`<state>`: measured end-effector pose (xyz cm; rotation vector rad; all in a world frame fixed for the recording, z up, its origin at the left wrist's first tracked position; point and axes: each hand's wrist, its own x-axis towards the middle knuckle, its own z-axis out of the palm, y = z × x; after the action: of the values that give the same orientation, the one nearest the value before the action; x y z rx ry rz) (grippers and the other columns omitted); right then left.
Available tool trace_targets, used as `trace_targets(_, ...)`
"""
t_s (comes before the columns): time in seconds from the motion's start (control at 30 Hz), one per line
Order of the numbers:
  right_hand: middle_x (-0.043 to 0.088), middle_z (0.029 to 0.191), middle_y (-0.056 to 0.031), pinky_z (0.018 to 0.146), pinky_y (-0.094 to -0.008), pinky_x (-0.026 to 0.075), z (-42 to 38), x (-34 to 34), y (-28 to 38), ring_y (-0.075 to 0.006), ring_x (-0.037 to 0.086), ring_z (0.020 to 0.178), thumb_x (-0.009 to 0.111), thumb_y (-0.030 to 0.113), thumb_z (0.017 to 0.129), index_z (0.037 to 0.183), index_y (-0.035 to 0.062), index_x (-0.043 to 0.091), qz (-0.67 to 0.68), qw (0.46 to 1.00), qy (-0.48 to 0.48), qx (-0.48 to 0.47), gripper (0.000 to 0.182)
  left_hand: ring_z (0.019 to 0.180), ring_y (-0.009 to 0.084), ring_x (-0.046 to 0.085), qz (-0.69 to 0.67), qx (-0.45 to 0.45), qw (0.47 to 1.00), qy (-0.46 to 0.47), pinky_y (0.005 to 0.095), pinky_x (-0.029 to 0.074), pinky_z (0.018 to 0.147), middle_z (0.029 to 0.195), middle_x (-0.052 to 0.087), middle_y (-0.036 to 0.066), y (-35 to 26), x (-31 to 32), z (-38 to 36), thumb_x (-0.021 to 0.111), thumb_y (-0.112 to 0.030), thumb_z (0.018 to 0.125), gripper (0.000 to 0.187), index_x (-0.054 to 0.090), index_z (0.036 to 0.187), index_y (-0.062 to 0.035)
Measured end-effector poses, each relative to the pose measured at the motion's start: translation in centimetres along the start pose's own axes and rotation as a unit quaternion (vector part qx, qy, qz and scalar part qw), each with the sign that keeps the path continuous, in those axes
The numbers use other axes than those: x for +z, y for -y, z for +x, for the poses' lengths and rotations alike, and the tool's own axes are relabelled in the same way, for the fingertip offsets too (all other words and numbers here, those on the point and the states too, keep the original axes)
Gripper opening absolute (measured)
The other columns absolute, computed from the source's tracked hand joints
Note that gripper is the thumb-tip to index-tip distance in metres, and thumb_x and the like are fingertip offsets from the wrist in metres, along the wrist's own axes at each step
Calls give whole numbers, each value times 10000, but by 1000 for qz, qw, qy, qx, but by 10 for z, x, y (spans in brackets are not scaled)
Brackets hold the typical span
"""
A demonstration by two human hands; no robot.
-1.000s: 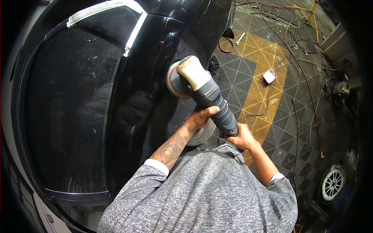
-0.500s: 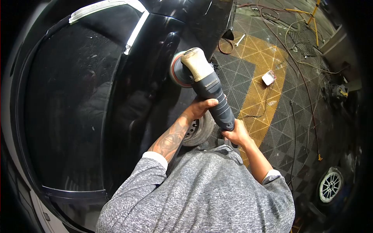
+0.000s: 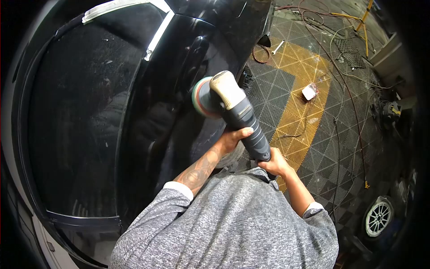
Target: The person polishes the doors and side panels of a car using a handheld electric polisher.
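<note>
Both of my hands grip a polisher (image 3: 242, 114) with a dark grey body and a worn, pale head cover. My left hand (image 3: 235, 136) wraps the middle of its body, thumb on top. At the rear end, my right hand (image 3: 275, 162) is closed around the handle. The round polishing pad (image 3: 201, 96), edged in green and red, faces the glossy black car panel (image 3: 174, 134) and overlaps it in this view. White masking tape (image 3: 159, 36) runs along the edge of the dark area to the upper left.
Ribbed floor tiles (image 3: 273, 85) in black and yellow lie to the right. On them are a wrench (image 3: 277, 47), a small white container (image 3: 309, 92) and hoses (image 3: 354, 121). A white spoked wheel (image 3: 379, 217) stands at the lower right; yellow stand legs (image 3: 365, 27) rise behind.
The polisher has moved down toward me, its pad slightly left along the black panel, with both hands still on it. More of the pad's green edge shows, and less of the wheel beneath my left arm.
</note>
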<state>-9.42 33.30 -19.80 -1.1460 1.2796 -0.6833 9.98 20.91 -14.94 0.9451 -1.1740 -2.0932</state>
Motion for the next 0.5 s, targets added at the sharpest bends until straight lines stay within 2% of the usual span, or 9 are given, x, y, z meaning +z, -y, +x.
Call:
trace_targets(0.03, 711, 837, -91, 730, -349, 545, -2, -2, 9, -154, 657, 756, 768, 172, 685, 964, -52, 683, -4, 999, 23, 25, 368, 1019, 206, 671, -18, 16, 999, -24, 394, 542, 974, 1086, 677, 92, 5, 3, -8, 790, -306, 806, 525, 610, 1211, -26)
trace_targets(0.1, 709, 826, -86, 719, -353, 547, 3, 4, -5, -156, 657, 751, 778, 181, 683, 967, -47, 686, 11, 1000, 23, 4, 376, 1008, 203, 674, -11, 23, 999, -24, 393, 552, 959, 1078, 676, 88, 15, -2, -10, 791, -291, 805, 524, 600, 1215, -26)
trace_targets(0.23, 708, 820, -80, 721, -355, 547, 7, 12, -18, -161, 659, 750, 779, 183, 689, 967, -40, 689, -2, 1000, 12, 18, 367, 981, 201, 682, 20, -14, 999, -23, 379, 565, 930, 1072, 678, 84, 12, -8, -3, 780, -280, 814, 501, 606, 1206, -22)
trace_targets(0.33, 707, 812, -71, 724, -359, 547, 7, 12, -16, -152, 650, 747, 768, 175, 702, 941, -34, 688, 23, 1000, 16, 9, 328, 1001, 203, 678, 28, -3, 999, -25, 384, 558, 946, 1080, 680, 89, 4, -2, -1, 775, -289, 817, 489, 616, 1193, -20)
trace_targets(0.4, 704, 802, -71, 721, -360, 548, 7, 7, -9, -150, 647, 740, 769, 177, 702, 940, -34, 687, 16, 1000, 14, 5, 329, 1062, 191, 633, 1, -1, 1000, -20, 390, 508, 1012, 1104, 660, 59, 1, -1, -3, 824, -312, 775, 529, 631, 1188, -44)
trace_targets(0.5, 693, 769, -69, 705, -354, 545, 6, 5, 4, -145, 643, 713, 765, 165, 706, 932, -32, 684, 7, 1000, 9, 5, 310, 1037, 208, 665, 31, -7, 999, 0, 393, 541, 971, 1091, 681, 92, -4, -4, 4, 789, -378, 793, 577, 625, 1214, -19)
